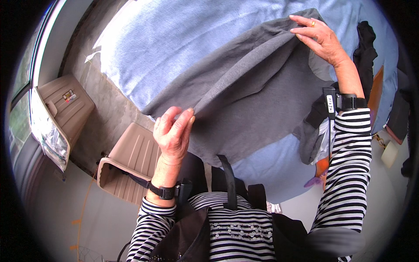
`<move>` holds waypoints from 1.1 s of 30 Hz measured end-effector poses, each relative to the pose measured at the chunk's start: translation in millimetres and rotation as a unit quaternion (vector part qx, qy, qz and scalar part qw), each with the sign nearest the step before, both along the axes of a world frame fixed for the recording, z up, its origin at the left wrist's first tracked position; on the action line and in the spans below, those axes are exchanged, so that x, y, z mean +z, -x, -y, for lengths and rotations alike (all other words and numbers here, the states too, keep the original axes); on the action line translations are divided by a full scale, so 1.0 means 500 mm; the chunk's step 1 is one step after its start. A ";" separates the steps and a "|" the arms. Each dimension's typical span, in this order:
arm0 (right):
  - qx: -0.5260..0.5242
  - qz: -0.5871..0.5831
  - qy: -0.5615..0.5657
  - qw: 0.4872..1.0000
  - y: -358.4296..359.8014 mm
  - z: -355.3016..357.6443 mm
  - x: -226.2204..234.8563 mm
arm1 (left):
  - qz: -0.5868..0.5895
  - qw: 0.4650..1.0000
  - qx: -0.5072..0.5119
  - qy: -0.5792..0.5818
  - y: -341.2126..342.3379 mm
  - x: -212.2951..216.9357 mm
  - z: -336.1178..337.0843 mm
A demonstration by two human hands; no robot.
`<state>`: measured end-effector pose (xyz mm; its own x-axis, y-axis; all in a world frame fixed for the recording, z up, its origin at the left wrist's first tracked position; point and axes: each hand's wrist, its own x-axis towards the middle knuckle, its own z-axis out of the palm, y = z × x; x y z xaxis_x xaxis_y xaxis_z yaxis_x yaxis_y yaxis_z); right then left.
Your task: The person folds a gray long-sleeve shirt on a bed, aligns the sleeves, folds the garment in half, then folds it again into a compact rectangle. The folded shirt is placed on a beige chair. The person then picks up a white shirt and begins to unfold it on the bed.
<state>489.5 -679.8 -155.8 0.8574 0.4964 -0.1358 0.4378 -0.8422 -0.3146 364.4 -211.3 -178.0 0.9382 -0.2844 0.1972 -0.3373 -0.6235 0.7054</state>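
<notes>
1. Left hand [173, 133]: fingers pinch the near end of a raised fold in the grey garment [257, 87], close to the near edge of the bed [174, 48].
2. Right hand [318, 37]: fingertips pinch the far end of the same fold, toward the bed's far right.
3. Garment: lies spread on the blue bedsheet, fold taut between both hands.
4. Step, as judged: folding the garment; laying the fold over calls for both hands travelling evenly together.
5. Surroundings: black clothing [365, 48] at the right edge; beige plastic stool [128, 163] beside the bed.

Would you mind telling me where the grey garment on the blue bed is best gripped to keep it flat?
Probably along its folded edge, pinched from above at both ends. The left hand already pinches the near end and the right hand the far end of the grey garment, so the fold runs taut across the blue bed.
</notes>
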 end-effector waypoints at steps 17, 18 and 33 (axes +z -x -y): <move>-0.151 -0.144 -0.145 0.967 0.000 0.036 0.042 | 0.035 0.991 -0.127 -0.002 -0.018 0.034 0.015; -0.146 -0.131 -0.139 0.971 0.000 0.038 0.044 | 0.018 0.992 -0.126 0.019 -0.016 0.043 0.017; -0.185 -0.189 0.162 0.951 -0.028 0.040 -0.001 | -0.537 0.822 0.025 0.190 0.008 0.031 0.028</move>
<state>503.3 -699.6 -156.4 0.8246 0.0505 -0.5635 0.0001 -0.9960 -0.0891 360.4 -225.5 -162.3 0.6379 -0.3495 -0.6863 0.6262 -0.2833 0.7263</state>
